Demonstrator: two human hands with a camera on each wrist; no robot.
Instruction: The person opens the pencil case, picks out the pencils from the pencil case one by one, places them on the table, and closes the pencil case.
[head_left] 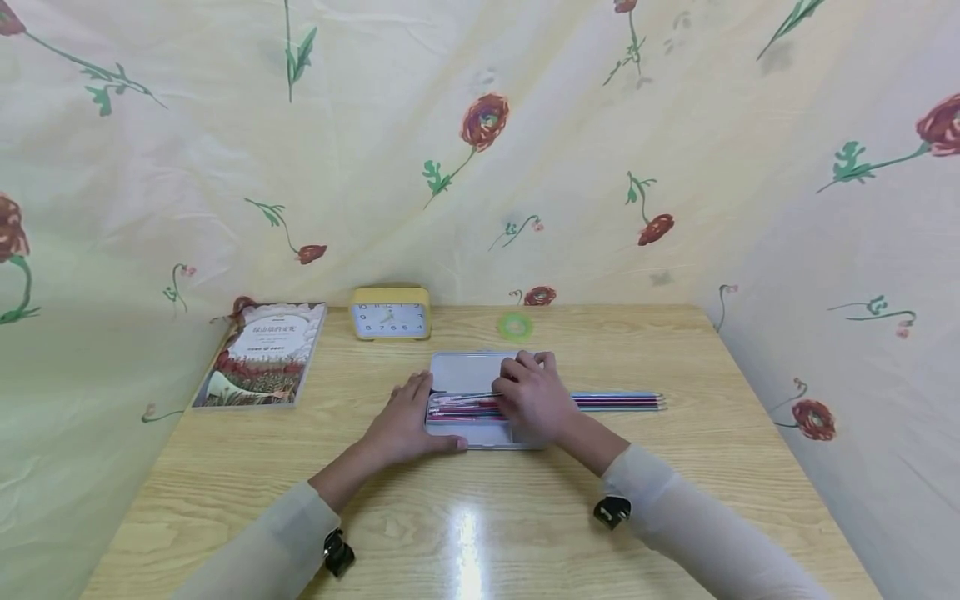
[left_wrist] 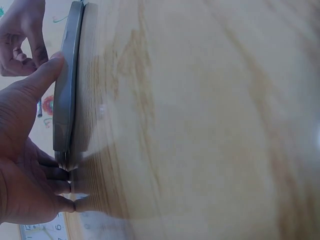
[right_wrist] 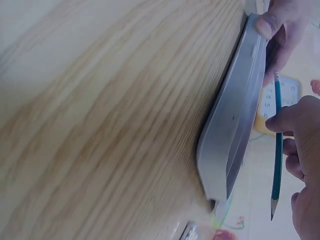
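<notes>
Case (head_left: 480,434), lying open: centre of head frame. Left hand (head_left: 408,423) splayed wide against its left end, gripping nothing. Right hand (head_left: 534,402), just right of centre, closed in pinch on teal pencil (right_wrist: 278,165). More pencils (head_left: 459,408) inside case. I judge: single-point pinch could let teal pencil pivot, snag others; light brace could let case slide. Teal pencil's long axis near-vertical in right-wrist frame, sharpened tip down.

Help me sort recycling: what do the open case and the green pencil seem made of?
Open case: probably plastic, satin gray, given its soft sheen and rounded corners; painted metal is possible.
Green pencil: likely painted wood, smooth-finished; a pale sharpened cone shows.
</notes>
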